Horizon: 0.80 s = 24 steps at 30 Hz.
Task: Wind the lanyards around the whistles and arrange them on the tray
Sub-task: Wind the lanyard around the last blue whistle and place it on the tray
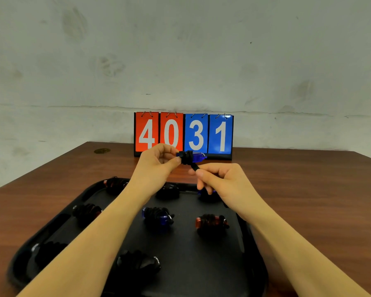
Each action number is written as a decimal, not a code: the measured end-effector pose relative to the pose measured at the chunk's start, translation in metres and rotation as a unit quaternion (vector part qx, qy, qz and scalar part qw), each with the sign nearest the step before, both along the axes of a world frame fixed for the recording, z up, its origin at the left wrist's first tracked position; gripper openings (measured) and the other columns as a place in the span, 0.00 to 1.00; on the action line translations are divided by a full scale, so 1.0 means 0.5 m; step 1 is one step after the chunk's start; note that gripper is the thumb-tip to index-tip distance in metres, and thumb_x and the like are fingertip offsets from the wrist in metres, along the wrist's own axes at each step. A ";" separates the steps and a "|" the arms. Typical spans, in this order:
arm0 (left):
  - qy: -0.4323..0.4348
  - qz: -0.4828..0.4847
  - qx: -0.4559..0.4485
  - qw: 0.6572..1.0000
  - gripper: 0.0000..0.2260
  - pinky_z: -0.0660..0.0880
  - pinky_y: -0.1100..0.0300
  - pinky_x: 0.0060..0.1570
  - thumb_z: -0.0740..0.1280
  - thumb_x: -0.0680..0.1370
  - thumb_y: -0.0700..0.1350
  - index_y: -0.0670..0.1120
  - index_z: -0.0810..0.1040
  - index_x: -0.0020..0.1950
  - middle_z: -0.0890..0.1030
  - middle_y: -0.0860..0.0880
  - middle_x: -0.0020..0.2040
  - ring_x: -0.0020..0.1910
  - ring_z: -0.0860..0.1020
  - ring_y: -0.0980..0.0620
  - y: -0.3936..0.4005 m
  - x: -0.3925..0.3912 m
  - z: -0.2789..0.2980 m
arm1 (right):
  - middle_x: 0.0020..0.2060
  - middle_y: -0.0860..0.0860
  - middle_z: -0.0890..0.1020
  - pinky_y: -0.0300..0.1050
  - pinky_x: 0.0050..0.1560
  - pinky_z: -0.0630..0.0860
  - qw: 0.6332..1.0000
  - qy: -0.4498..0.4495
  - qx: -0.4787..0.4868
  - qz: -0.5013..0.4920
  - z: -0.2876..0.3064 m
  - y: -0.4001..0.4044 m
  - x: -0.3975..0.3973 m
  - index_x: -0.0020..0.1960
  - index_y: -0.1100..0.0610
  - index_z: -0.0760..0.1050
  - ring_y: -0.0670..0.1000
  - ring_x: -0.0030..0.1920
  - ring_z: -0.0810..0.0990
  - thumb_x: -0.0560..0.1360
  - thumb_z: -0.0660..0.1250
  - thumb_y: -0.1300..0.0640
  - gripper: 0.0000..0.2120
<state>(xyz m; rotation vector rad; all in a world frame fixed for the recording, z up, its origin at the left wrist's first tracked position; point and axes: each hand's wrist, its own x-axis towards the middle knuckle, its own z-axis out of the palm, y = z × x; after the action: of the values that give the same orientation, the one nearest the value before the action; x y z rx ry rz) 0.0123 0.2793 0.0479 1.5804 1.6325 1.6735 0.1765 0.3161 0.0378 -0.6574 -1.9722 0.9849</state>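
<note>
While my left hand (159,161) pinches the blue whistle (196,157) by its wrapped end, I hold it in the air above the far edge of the tray (253,264). My right hand (219,179) pinches the black lanyard (194,166) just below the whistle, its coils already banding the body. Eight wound whistles lie on the tray, a blue one (157,217) at its middle and a red one (211,223) toward its right edge. At the desk's (308,189) far edge stands a scoreboard (183,133) reading 4031.
</note>
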 end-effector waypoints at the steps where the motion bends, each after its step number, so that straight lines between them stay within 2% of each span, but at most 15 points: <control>1: 0.015 0.012 -0.003 1.000 0.06 0.70 0.68 0.41 0.67 0.75 0.38 0.49 0.76 0.46 0.77 0.51 0.41 0.39 0.75 0.56 0.002 -0.002 -0.001 | 0.31 0.45 0.81 0.34 0.41 0.75 1.000 -0.007 0.012 -0.004 0.001 0.000 0.002 0.44 0.57 0.82 0.41 0.29 0.73 0.77 0.63 0.58 0.09; 3: 0.047 0.032 -0.009 0.998 0.05 0.69 0.70 0.39 0.67 0.75 0.39 0.48 0.76 0.48 0.77 0.51 0.41 0.39 0.74 0.57 0.003 -0.008 -0.001 | 0.32 0.45 0.80 0.32 0.42 0.73 0.998 -0.033 0.052 -0.017 0.000 0.003 0.005 0.47 0.56 0.81 0.40 0.32 0.75 0.77 0.63 0.57 0.08; 5: 0.078 0.041 -0.009 0.996 0.05 0.68 0.72 0.37 0.67 0.75 0.39 0.50 0.75 0.47 0.76 0.53 0.40 0.37 0.73 0.58 0.002 -0.011 -0.001 | 0.37 0.45 0.80 0.34 0.46 0.73 0.982 -0.083 0.159 -0.064 -0.006 0.005 0.006 0.50 0.55 0.79 0.41 0.39 0.77 0.77 0.62 0.56 0.08; 7: 0.107 0.040 -0.006 0.993 0.07 0.69 0.74 0.36 0.67 0.75 0.39 0.52 0.74 0.44 0.75 0.54 0.39 0.36 0.72 0.59 0.000 -0.009 -0.001 | 0.42 0.48 0.80 0.42 0.47 0.75 0.922 -0.125 0.340 -0.136 -0.010 0.011 0.006 0.51 0.57 0.78 0.47 0.43 0.78 0.78 0.59 0.55 0.10; 8: 0.118 0.036 -0.007 0.992 0.08 0.69 0.75 0.36 0.67 0.75 0.39 0.53 0.74 0.44 0.75 0.55 0.38 0.35 0.71 0.59 -0.001 -0.007 0.000 | 0.44 0.50 0.81 0.45 0.47 0.76 0.893 -0.131 0.401 -0.157 -0.012 0.014 0.006 0.50 0.58 0.78 0.50 0.45 0.78 0.77 0.57 0.54 0.12; 10: 0.132 0.024 -0.007 0.991 0.07 0.69 0.75 0.35 0.67 0.75 0.39 0.52 0.75 0.45 0.75 0.55 0.38 0.35 0.71 0.59 -0.003 -0.005 0.000 | 0.47 0.53 0.81 0.47 0.46 0.78 0.878 -0.123 0.429 -0.172 -0.013 0.021 0.007 0.49 0.60 0.78 0.53 0.45 0.79 0.76 0.56 0.55 0.13; 13: 0.161 -0.006 -0.008 0.987 0.07 0.68 0.78 0.37 0.67 0.75 0.39 0.51 0.75 0.46 0.75 0.56 0.38 0.35 0.71 0.59 -0.007 -0.002 0.000 | 0.45 0.52 0.81 0.46 0.40 0.80 0.896 -0.109 0.394 -0.172 -0.017 0.023 0.009 0.50 0.59 0.77 0.52 0.42 0.81 0.75 0.60 0.58 0.09; 15: 0.176 -0.020 -0.010 0.984 0.07 0.67 0.79 0.38 0.67 0.75 0.39 0.52 0.75 0.46 0.75 0.57 0.38 0.36 0.71 0.60 -0.009 0.001 -0.001 | 0.44 0.51 0.81 0.44 0.43 0.79 0.920 -0.079 0.346 -0.169 -0.021 0.027 0.010 0.52 0.59 0.77 0.51 0.43 0.80 0.77 0.61 0.59 0.08; 17: 0.182 -0.028 -0.011 0.983 0.08 0.67 0.79 0.38 0.67 0.75 0.40 0.53 0.75 0.46 0.75 0.57 0.38 0.36 0.72 0.61 -0.011 0.003 -0.002 | 0.45 0.47 0.79 0.35 0.48 0.76 0.939 -0.049 0.294 -0.172 -0.021 0.027 0.008 0.52 0.59 0.78 0.45 0.46 0.78 0.77 0.62 0.60 0.07; 19: 0.183 -0.034 -0.013 0.982 0.08 0.67 0.79 0.40 0.67 0.75 0.40 0.54 0.75 0.46 0.75 0.57 0.39 0.38 0.73 0.61 -0.011 0.003 -0.003 | 0.44 0.44 0.77 0.27 0.48 0.71 0.950 -0.026 0.252 -0.183 -0.020 0.024 0.006 0.53 0.58 0.78 0.40 0.46 0.76 0.77 0.63 0.61 0.07; 21: 0.187 -0.042 -0.014 0.981 0.08 0.68 0.79 0.41 0.67 0.75 0.40 0.54 0.75 0.46 0.75 0.57 0.40 0.39 0.73 0.61 -0.009 0.004 -0.005 | 0.43 0.42 0.77 0.26 0.48 0.71 0.962 -0.004 0.202 -0.185 -0.020 0.023 0.004 0.52 0.57 0.79 0.35 0.47 0.75 0.76 0.64 0.61 0.07; 24: 0.182 -0.058 -0.015 0.981 0.09 0.69 0.77 0.43 0.67 0.75 0.40 0.55 0.75 0.46 0.77 0.57 0.41 0.40 0.74 0.65 -0.009 0.002 -0.005 | 0.42 0.43 0.81 0.28 0.46 0.75 0.981 0.048 0.089 -0.163 -0.016 0.024 0.007 0.49 0.53 0.81 0.37 0.47 0.78 0.75 0.66 0.61 0.06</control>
<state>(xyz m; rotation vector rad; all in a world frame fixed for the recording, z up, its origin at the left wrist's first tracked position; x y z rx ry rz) 0.0132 0.2746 0.0456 2.0161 1.6793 1.3521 0.1800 0.3282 0.0297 -0.7846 -1.7717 0.6226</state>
